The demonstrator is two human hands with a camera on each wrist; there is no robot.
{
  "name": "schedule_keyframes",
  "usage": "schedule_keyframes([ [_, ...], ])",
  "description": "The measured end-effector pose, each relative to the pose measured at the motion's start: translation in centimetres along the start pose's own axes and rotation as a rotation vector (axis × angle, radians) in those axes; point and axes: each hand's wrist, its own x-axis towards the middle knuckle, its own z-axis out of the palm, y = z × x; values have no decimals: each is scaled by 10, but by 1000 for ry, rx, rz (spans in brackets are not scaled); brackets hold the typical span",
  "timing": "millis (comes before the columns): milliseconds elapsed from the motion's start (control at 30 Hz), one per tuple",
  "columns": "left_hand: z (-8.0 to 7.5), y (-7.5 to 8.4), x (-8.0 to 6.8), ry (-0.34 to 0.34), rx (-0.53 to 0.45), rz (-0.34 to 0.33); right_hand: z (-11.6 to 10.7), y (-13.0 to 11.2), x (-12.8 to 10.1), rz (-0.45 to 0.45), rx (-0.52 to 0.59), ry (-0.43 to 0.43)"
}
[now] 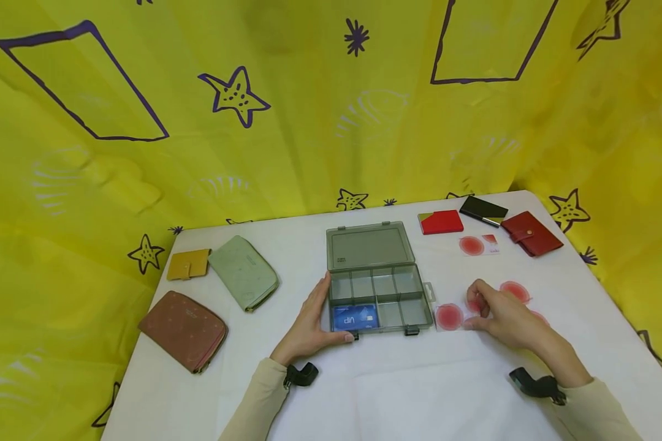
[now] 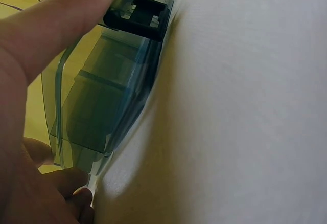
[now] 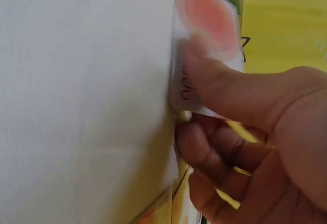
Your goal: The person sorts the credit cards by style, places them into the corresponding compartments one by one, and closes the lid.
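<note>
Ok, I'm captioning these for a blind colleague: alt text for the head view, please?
A person's left hand holds an open, divided plastic box with a blue card inside, while the right hand, beside it, pinches a card with a red circle. Wallets lie on either side of the white table, before a yellow patterned backdrop.

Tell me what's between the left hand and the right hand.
Head view, from left hand to right hand: the open box, a blue card inside it, then a red-circle card.
</note>
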Motion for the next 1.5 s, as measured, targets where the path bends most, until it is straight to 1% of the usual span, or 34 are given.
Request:
schedule_keyframes([
  [67,0,0,0,-1,2,-3,-1,2,2,-27,55,14],
  [200,-1,0,-1,0,3,-6,-4,5,7,-115,136,96],
  [233,-1,0,-1,0,0,-6,-6,4,8,-119,165,112],
  [300,-1,0,-1,1,-2,-5,-9,1,9,-120,189,173],
  [367,0,0,-1,0,-4,-5,-13,-2,10,-93,213,224],
  [433,0,1,-1,2,-6,-3,-16,-6,11,-68,310,248],
  [500,0,1,-2,3,-7,-3,-20,-9,12,-63,415,246],
  [633,-1,3,-2,2,-13,-3,-21,-13,12,-109,661,163],
  [733,-1,4,-2,2,-13,-5,-17,-17,14,-169,738,113],
  [800,-1,4,-2,2,-13,-5,-11,-22,16,-202,725,101],
  [900,-1,3,-2,1,-11,-4,-1,-28,20,-242,619,100],
  [1033,-1,3,-1,5,-7,5,12,-36,26,-296,450,86],
  [1167,-1,2,-1,6,-8,11,21,-40,30,-363,337,66],
  [1367,-1,1,0,1,-11,6,31,-44,33,-450,256,64],
  [1500,-1,1,0,2,-11,11,32,-47,34,-430,224,78],
])
